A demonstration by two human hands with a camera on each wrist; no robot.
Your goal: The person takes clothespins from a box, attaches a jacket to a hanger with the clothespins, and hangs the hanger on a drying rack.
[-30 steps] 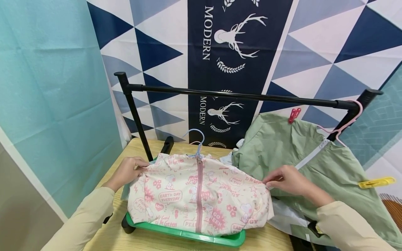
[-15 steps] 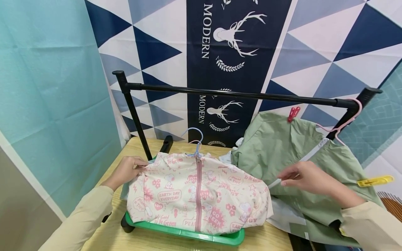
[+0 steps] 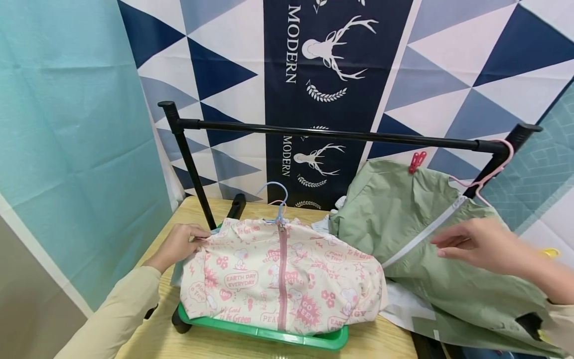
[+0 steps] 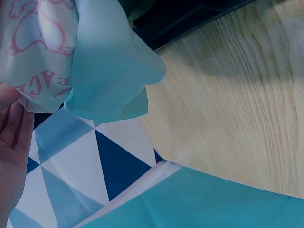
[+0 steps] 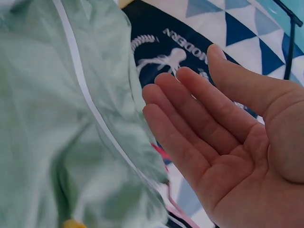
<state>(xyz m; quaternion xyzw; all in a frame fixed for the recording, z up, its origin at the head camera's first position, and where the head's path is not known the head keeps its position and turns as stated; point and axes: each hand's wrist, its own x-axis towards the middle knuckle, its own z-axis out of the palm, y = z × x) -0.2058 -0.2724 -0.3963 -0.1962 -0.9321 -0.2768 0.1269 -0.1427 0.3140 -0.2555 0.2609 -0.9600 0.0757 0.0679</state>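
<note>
A pink-and-white printed jacket (image 3: 251, 279) with a pink zipper lies spread over a green tray (image 3: 260, 333), a blue hanger (image 3: 279, 199) poking out of its collar. My left hand (image 3: 179, 245) pinches the jacket's left shoulder edge; the left wrist view shows the thumb and fingers on the cloth. My right hand (image 3: 489, 247) holds nothing, in front of the green jacket (image 3: 403, 214) with a white zipper. In the right wrist view its fingers (image 5: 190, 109) are extended and apart from the cloth. The green jacket hangs from a pink hanger (image 3: 498, 172).
A black rack (image 3: 323, 133) spans the back, its left post near the tray. A red clip (image 3: 417, 162) holds the green jacket's shoulder; a yellow clip (image 3: 550, 252) shows behind my right arm. Light wooden table (image 3: 372, 344) below, patterned cloth (image 3: 224, 65) behind.
My right hand has let go of the printed jacket's right sleeve and moved right, in front of the green jacket. My left hand stays on the printed jacket.
</note>
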